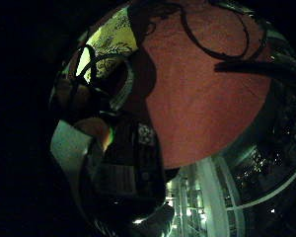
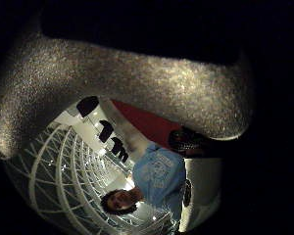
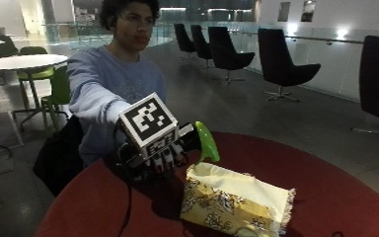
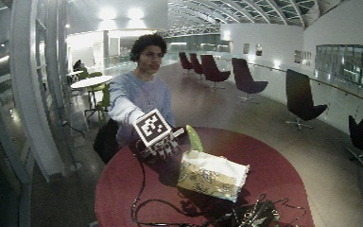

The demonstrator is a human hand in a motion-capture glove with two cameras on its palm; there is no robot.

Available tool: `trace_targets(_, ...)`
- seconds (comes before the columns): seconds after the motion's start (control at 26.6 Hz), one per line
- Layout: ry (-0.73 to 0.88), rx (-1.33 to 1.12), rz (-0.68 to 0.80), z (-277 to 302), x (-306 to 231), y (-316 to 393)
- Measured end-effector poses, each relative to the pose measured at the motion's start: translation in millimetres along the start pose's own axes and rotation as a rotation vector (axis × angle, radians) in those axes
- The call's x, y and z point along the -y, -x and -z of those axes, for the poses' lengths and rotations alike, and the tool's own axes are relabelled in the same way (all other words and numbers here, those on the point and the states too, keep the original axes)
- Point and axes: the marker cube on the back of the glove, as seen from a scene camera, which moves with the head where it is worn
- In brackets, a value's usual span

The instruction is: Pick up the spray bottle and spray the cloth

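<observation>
spray bottle point(image 3: 205, 140) up off the worktop, at the gloved right hand point(image 3: 155, 159), just behind the cloth point(image 3: 235, 200).

green plastic top showing beside the marker block, body hidden behind the hand and the cloth; probably light, rigid and smooth, so liable to slip or twist if taken high on the head. best held round the neck and body with a finger free for the trigger, nozzle toward the fabric. grip appears wrapped round the bottle, though fingers mostly masked in the outside view; dark bottle body close against the palm in the little finger side view. soft, limp yellow patterned cloth with fringed edge, draped in a heap on the red worktop point(image 3: 334, 197), near enough for spray to reach. cables trailing over the worktop nearby.
</observation>
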Motion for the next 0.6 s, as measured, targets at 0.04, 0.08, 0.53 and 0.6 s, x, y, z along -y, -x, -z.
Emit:
trace_targets(0.04, 0.0, -0.001, 0.002, 0.0, 0.0, 0.7)
trace_targets(0.08, -0.001, -0.002, 0.004, 0.0, 0.1, 1.2)
trace_targets(0.53, 0.003, -0.013, -0.003, -0.4, 0.1, 3.1)
trace_targets(0.6, 0.003, -0.015, -0.005, -0.5, 0.2, 2.5)
